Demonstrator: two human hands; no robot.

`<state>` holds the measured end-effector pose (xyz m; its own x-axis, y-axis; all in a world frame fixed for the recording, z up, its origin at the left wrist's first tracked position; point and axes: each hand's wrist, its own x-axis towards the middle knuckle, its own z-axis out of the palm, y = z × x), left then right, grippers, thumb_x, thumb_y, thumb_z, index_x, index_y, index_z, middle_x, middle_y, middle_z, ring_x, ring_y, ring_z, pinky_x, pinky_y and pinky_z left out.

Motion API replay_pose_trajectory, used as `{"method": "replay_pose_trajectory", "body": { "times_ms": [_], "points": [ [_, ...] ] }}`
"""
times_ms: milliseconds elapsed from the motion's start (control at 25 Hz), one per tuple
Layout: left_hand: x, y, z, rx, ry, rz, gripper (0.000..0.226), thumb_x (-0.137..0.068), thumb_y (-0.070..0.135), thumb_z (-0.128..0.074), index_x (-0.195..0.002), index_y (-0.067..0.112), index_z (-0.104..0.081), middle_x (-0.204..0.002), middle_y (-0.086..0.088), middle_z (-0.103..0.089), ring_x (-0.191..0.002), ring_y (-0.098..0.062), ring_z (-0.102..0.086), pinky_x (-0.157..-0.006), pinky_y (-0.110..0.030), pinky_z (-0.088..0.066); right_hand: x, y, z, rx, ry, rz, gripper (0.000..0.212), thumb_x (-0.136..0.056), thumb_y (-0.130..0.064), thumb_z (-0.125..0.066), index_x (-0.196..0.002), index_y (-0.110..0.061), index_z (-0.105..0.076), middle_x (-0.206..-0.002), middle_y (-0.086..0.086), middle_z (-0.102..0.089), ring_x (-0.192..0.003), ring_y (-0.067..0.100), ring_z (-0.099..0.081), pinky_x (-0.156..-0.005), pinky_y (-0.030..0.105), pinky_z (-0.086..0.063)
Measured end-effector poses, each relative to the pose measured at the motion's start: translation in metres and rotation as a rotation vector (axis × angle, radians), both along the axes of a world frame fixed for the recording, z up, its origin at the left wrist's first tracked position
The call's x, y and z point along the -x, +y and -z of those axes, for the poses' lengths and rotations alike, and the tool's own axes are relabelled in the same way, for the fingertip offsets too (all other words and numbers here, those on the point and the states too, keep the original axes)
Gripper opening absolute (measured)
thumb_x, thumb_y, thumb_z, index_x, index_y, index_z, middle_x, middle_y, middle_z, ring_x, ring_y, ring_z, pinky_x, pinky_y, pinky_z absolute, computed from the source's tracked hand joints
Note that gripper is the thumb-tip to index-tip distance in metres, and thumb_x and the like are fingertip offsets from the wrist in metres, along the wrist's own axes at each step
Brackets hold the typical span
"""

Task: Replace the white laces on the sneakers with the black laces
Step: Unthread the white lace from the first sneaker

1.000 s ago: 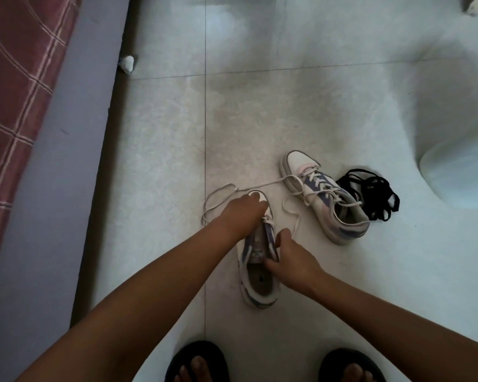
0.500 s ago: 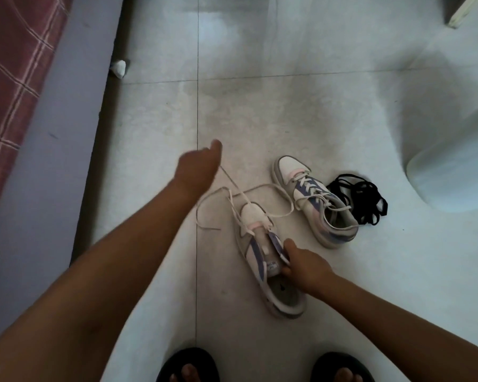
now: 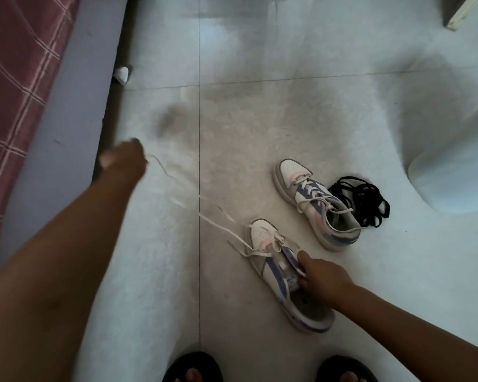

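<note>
Two white, purple and pink sneakers lie on the tiled floor. The near sneaker [image 3: 276,268] is held at its tongue by my right hand [image 3: 322,278]. Its white lace [image 3: 218,226] stretches out to the upper left, where my left hand [image 3: 124,161], blurred with motion, is closed on its far end. A few crossings remain near the toe. The far sneaker [image 3: 315,202] sits laced with a white lace. The black laces [image 3: 362,201] lie in a heap just right of it.
A bed with a red checked cover [image 3: 14,86] and grey side runs along the left. A pale rounded object [image 3: 453,177] stands at the right. A small white scrap [image 3: 121,74] lies by the bed. My sandalled feet [image 3: 193,368] are at the bottom.
My left hand left the near sneaker's toe and swung up and to the left, drawing the white lace out with it. The near sneaker turned under my right hand. The far sneaker stayed put.
</note>
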<state>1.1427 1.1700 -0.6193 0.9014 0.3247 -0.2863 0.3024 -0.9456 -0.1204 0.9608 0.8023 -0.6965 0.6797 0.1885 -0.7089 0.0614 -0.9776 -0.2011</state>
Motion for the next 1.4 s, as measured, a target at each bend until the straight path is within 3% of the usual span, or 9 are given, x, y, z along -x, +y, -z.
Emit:
{"method": "replay_pose_trajectory", "body": {
  "times_ms": [120, 200, 280, 480, 720, 880, 1120, 1240, 1400],
  "points": [
    [0.047, -0.070, 0.035, 0.321, 0.209, 0.491, 0.062, -0.090, 0.016, -0.060, -0.145, 0.015, -0.031, -0.146, -0.013, -0.034, -0.132, -0.029, -0.038, -0.105, -0.041, -0.035, 0.000, 0.002, 0.003, 0.012, -0.016, -0.010, 0.029, -0.092, -0.040, -0.048, -0.113, -0.024, -0.036, -0.101, 0.002, -0.062, -0.086, 0.019, -0.059, -0.069, 0.031, -0.047],
    [0.080, -0.112, 0.053, 0.356, 0.243, 0.852, 0.079, -0.086, 0.022, -0.065, -0.150, 0.018, -0.018, -0.151, -0.007, -0.028, -0.135, -0.023, -0.033, -0.107, -0.038, -0.031, 0.000, 0.001, 0.003, 0.013, -0.012, -0.004, 0.029, -0.092, -0.040, -0.048, -0.113, -0.024, -0.036, -0.102, 0.003, -0.062, -0.087, 0.020, -0.060, -0.070, 0.032, -0.047],
    [0.102, -0.136, 0.070, 0.302, 0.248, 1.020, 0.083, -0.084, 0.032, -0.065, -0.149, 0.014, -0.018, -0.147, -0.008, -0.032, -0.129, -0.024, -0.038, -0.103, -0.035, -0.032, 0.000, 0.000, 0.002, 0.005, -0.010, -0.002, 0.029, -0.092, -0.041, -0.047, -0.113, -0.024, -0.036, -0.102, 0.003, -0.061, -0.088, 0.020, -0.059, -0.070, 0.032, -0.047],
    [0.111, -0.145, 0.077, 0.303, 0.081, 1.011, 0.025, -0.094, 0.020, -0.044, -0.116, 0.012, -0.053, -0.117, -0.010, -0.053, -0.097, -0.029, -0.055, -0.069, -0.035, -0.037, 0.002, 0.000, 0.002, -0.012, -0.031, 0.005, 0.031, -0.092, -0.042, -0.047, -0.113, -0.022, -0.036, -0.103, 0.005, -0.062, -0.089, 0.022, -0.060, -0.073, 0.034, -0.048],
    [0.099, -0.141, 0.076, 0.438, 0.110, 0.967, 0.033, -0.089, 0.023, -0.056, -0.118, 0.008, -0.053, -0.117, -0.009, -0.051, -0.104, -0.024, -0.051, -0.070, -0.039, -0.048, -0.001, 0.000, 0.001, -0.009, -0.012, -0.020, 0.033, -0.092, -0.041, -0.047, -0.116, -0.022, -0.036, -0.105, 0.005, -0.062, -0.086, 0.020, -0.058, -0.069, 0.031, -0.045],
    [0.099, -0.152, 0.079, 0.444, 0.185, 0.945, 0.020, -0.092, 0.018, -0.051, -0.109, 0.010, -0.058, -0.114, -0.007, -0.052, -0.104, -0.023, -0.050, -0.074, -0.039, -0.046, -0.002, 0.000, -0.001, -0.014, -0.008, -0.029, 0.033, -0.093, -0.040, -0.048, -0.117, -0.021, -0.037, -0.105, 0.005, -0.061, -0.080, 0.016, -0.052, -0.072, 0.032, -0.046],
    [0.081, -0.146, 0.073, 0.180, 0.129, 1.121, 0.031, -0.092, 0.004, -0.041, -0.122, 0.007, -0.045, -0.109, -0.012, -0.059, -0.098, -0.028, -0.056, -0.067, -0.034, -0.040, -0.004, 0.000, -0.003, -0.031, 0.007, -0.034, 0.029, -0.092, -0.039, -0.048, -0.112, -0.021, -0.037, -0.102, 0.007, -0.061, -0.076, 0.017, -0.050, -0.065, 0.030, -0.041],
    [0.062, -0.134, 0.064, 0.169, 0.109, 0.995, 0.026, -0.092, 0.007, -0.042, -0.118, 0.009, -0.048, -0.108, -0.011, -0.062, -0.099, -0.028, -0.060, -0.072, -0.035, -0.043, -0.003, 0.002, -0.004, -0.062, 0.025, -0.009, 0.029, -0.093, -0.037, -0.049, -0.112, -0.019, -0.037, -0.103, 0.009, -0.060, -0.075, 0.018, -0.048, -0.063, 0.029, -0.037],
    [0.012, -0.079, 0.045, 0.231, -0.068, 0.615, 0.021, -0.087, 0.004, -0.048, -0.106, 0.007, -0.055, -0.102, -0.019, -0.062, -0.093, -0.036, -0.060, -0.070, -0.037, -0.042, 0.004, 0.000, -0.004, -0.115, 0.053, 0.055, 0.027, -0.094, -0.036, -0.049, -0.111, -0.019, -0.038, -0.102, 0.009, -0.060, -0.077, 0.017, -0.050, -0.064, 0.028, -0.038]
  ]
}}
